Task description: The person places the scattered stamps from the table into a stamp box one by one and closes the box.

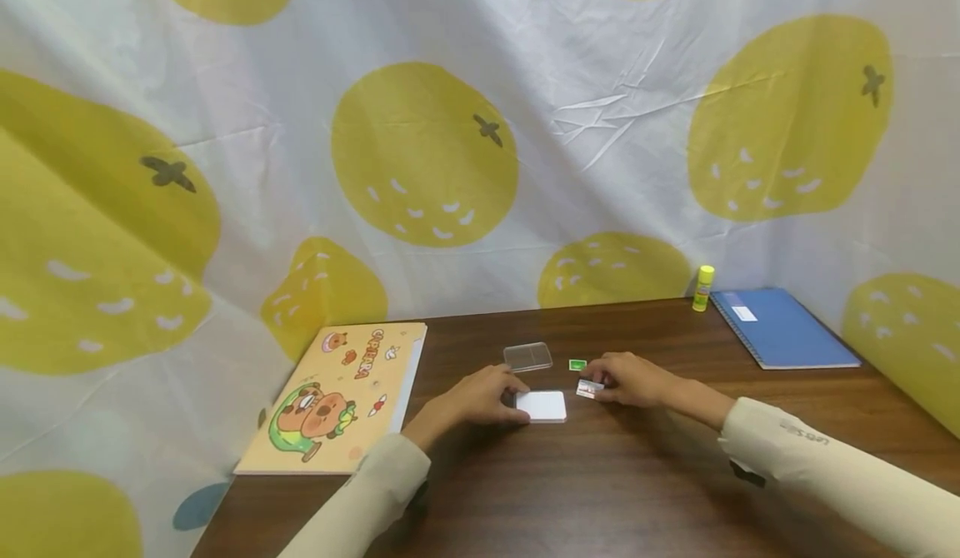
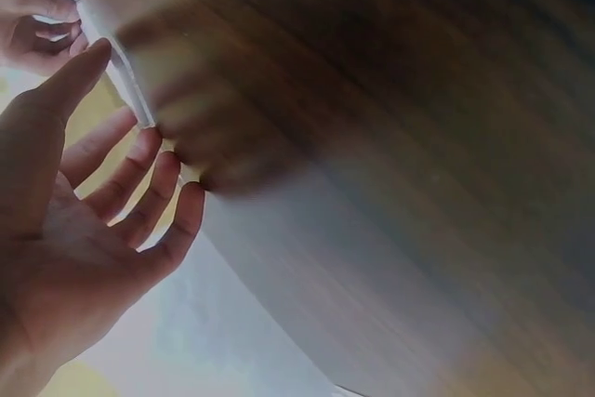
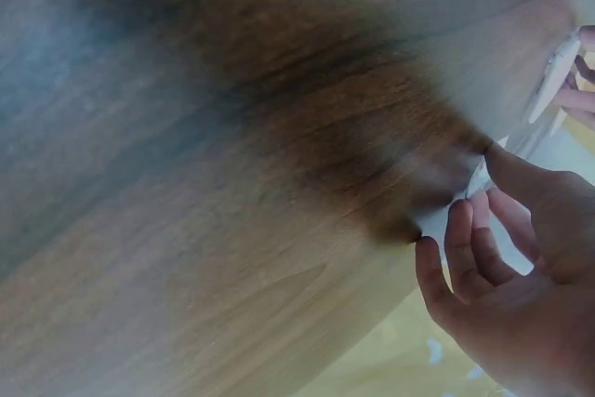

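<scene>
My left hand (image 1: 483, 396) holds a flat white rectangular stack of cards (image 1: 546, 406) by its left side, thumb at the near edge and fingers at the far edge. The stack lies on the table and seems to sit in a shallow clear case. Just to its right, my right hand (image 1: 626, 379) pinches a small pale printed card (image 1: 589, 388) low over the tabletop. Beyond that hand lies a small green card (image 1: 577, 365). A clear plastic lid (image 1: 527, 356) rests behind the white stack. In the right wrist view, the thumb and fingertips partly hide the pinched card (image 3: 478, 179).
On the left of the dark wooden table (image 1: 525, 491) lies a cartoon-covered drawing pad (image 1: 337, 400). A yellow glue stick (image 1: 702, 288) stands at the back right, beside a blue spiral notebook (image 1: 787, 329). A fruit-print curtain (image 1: 540, 125) hangs behind the table.
</scene>
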The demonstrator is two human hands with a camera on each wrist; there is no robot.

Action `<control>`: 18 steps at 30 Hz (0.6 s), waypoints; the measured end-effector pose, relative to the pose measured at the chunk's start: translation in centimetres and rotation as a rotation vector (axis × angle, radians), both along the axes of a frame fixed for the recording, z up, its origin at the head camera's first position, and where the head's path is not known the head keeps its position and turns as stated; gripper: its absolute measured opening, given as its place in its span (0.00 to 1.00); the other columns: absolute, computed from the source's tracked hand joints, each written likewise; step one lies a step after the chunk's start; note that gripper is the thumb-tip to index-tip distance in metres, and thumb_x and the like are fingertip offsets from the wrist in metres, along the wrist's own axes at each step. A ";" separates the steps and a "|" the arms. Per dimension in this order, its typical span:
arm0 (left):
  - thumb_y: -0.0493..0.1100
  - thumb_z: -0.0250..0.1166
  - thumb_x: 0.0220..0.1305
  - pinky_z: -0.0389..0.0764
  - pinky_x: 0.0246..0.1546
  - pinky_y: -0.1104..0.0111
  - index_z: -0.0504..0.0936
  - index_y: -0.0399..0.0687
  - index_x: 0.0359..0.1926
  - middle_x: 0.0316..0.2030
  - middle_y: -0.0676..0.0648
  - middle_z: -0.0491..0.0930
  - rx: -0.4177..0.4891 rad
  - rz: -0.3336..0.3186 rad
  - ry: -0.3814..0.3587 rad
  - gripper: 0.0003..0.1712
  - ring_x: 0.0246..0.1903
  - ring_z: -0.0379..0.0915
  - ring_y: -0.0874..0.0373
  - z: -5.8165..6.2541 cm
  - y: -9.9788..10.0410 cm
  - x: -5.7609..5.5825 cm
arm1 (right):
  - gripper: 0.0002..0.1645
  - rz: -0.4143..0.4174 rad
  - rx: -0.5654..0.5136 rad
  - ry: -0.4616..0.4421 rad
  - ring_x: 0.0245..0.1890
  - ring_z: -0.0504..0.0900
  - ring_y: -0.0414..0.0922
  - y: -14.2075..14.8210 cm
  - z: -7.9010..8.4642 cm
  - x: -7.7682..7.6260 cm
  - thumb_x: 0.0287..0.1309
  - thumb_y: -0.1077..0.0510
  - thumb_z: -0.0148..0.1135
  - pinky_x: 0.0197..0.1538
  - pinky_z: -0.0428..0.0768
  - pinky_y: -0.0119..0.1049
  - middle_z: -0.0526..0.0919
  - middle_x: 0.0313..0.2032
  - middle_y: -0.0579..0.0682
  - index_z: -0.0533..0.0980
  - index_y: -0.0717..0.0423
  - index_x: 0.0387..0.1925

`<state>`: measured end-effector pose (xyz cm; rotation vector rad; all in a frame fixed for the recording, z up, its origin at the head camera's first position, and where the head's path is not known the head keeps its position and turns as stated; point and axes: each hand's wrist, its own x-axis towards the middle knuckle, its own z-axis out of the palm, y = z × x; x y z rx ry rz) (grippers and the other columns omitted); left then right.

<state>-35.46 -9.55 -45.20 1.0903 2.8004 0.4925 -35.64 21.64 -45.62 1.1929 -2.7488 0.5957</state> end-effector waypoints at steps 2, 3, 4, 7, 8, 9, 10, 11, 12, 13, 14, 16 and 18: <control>0.59 0.76 0.61 0.76 0.44 0.69 0.88 0.51 0.57 0.47 0.52 0.79 0.001 0.001 -0.008 0.27 0.42 0.71 0.62 0.1 0.1 0.0 | 0.20 -0.014 -0.012 -0.006 0.35 0.80 0.42 0.0 0.0 -0.1 0.59 0.63 0.75 0.39 0.80 0.35 0.80 0.36 0.48 0.83 0.62 0.52; 0.58 0.76 0.60 0.75 0.44 0.69 0.88 0.51 0.57 0.47 0.51 0.79 0.003 0.001 -0.011 0.27 0.42 0.71 0.62 0.1 0.1 -0.1 | 0.20 -0.018 -0.018 -0.001 0.34 0.79 0.42 -0.1 0.0 -0.1 0.58 0.63 0.76 0.38 0.80 0.34 0.80 0.35 0.48 0.83 0.62 0.51; 0.58 0.77 0.60 0.75 0.44 0.70 0.88 0.50 0.56 0.46 0.51 0.79 0.005 0.001 -0.014 0.27 0.41 0.71 0.62 0.1 0.1 -0.1 | 0.19 -0.024 -0.024 0.001 0.34 0.78 0.41 -0.2 0.0 -0.1 0.57 0.63 0.77 0.38 0.79 0.33 0.80 0.35 0.48 0.84 0.62 0.50; 0.57 0.77 0.60 0.75 0.42 0.70 0.89 0.49 0.56 0.45 0.51 0.79 0.011 0.004 -0.021 0.27 0.40 0.71 0.62 0.1 0.1 -0.1 | 0.18 -0.020 -0.046 0.015 0.32 0.77 0.40 -0.5 0.1 0.0 0.54 0.64 0.78 0.36 0.78 0.31 0.80 0.34 0.48 0.85 0.61 0.48; 0.57 0.77 0.60 0.75 0.42 0.70 0.89 0.49 0.55 0.45 0.51 0.79 0.011 0.007 -0.021 0.27 0.40 0.71 0.62 0.1 0.1 -0.1 | 0.18 -0.017 -0.053 0.015 0.32 0.78 0.40 -0.5 0.1 0.0 0.53 0.65 0.78 0.36 0.78 0.31 0.80 0.34 0.49 0.85 0.62 0.47; 0.57 0.77 0.60 0.75 0.42 0.70 0.89 0.49 0.55 0.45 0.51 0.79 0.014 0.007 -0.022 0.27 0.40 0.71 0.61 0.2 0.1 -0.1 | 0.18 -0.012 -0.058 0.013 0.32 0.78 0.41 -0.6 0.1 0.1 0.53 0.66 0.78 0.35 0.78 0.31 0.80 0.35 0.49 0.85 0.62 0.47; 0.57 0.78 0.59 0.75 0.41 0.70 0.89 0.49 0.55 0.45 0.51 0.79 0.016 0.009 -0.022 0.27 0.40 0.71 0.61 0.2 0.1 -0.1 | 0.18 -0.008 -0.062 0.012 0.32 0.78 0.41 -0.7 0.2 0.1 0.53 0.67 0.78 0.36 0.78 0.31 0.80 0.35 0.49 0.85 0.62 0.48; 0.57 0.78 0.59 0.74 0.41 0.70 0.89 0.49 0.55 0.44 0.51 0.79 0.018 0.011 -0.022 0.27 0.39 0.71 0.61 0.2 0.1 0.0 | 0.18 -0.005 -0.065 0.011 0.32 0.79 0.42 -0.8 0.2 0.2 0.53 0.68 0.77 0.36 0.79 0.31 0.80 0.35 0.49 0.85 0.62 0.48; 0.57 0.78 0.59 0.74 0.41 0.70 0.89 0.49 0.54 0.44 0.51 0.79 0.019 0.014 -0.022 0.27 0.39 0.71 0.61 0.2 0.1 0.0 | 0.18 -0.004 -0.069 0.003 0.33 0.79 0.43 -0.8 0.2 0.2 0.53 0.69 0.76 0.37 0.79 0.31 0.80 0.35 0.49 0.85 0.62 0.48; 0.57 0.78 0.58 0.74 0.41 0.70 0.89 0.49 0.54 0.44 0.51 0.80 0.022 0.017 -0.025 0.27 0.39 0.71 0.61 0.3 0.1 0.0 | 0.19 -0.002 -0.073 0.000 0.33 0.80 0.43 -0.8 0.3 0.3 0.54 0.70 0.75 0.37 0.80 0.32 0.80 0.36 0.49 0.85 0.62 0.48; 0.57 0.78 0.58 0.74 0.41 0.69 0.89 0.49 0.54 0.44 0.51 0.80 0.023 0.020 -0.026 0.27 0.39 0.71 0.62 0.3 0.2 0.0 | 0.19 0.000 -0.077 -0.002 0.34 0.80 0.44 -0.9 0.3 0.3 0.54 0.71 0.75 0.38 0.80 0.32 0.80 0.36 0.49 0.85 0.62 0.49; 0.57 0.79 0.57 0.75 0.42 0.69 0.90 0.49 0.54 0.45 0.51 0.80 0.027 0.028 -0.030 0.27 0.39 0.71 0.62 0.4 0.3 0.1 | 0.18 0.009 -0.086 0.006 0.35 0.81 0.46 -0.9 0.4 0.4 0.55 0.73 0.73 0.39 0.81 0.34 0.81 0.36 0.50 0.86 0.61 0.48; 0.57 0.79 0.57 0.75 0.43 0.69 0.90 0.49 0.53 0.45 0.51 0.80 0.030 0.033 -0.033 0.27 0.40 0.71 0.62 0.5 0.4 0.2 | 0.17 0.021 -0.097 0.014 0.36 0.82 0.47 -1.0 0.5 0.5 0.56 0.73 0.72 0.39 0.82 0.36 0.82 0.36 0.51 0.86 0.60 0.48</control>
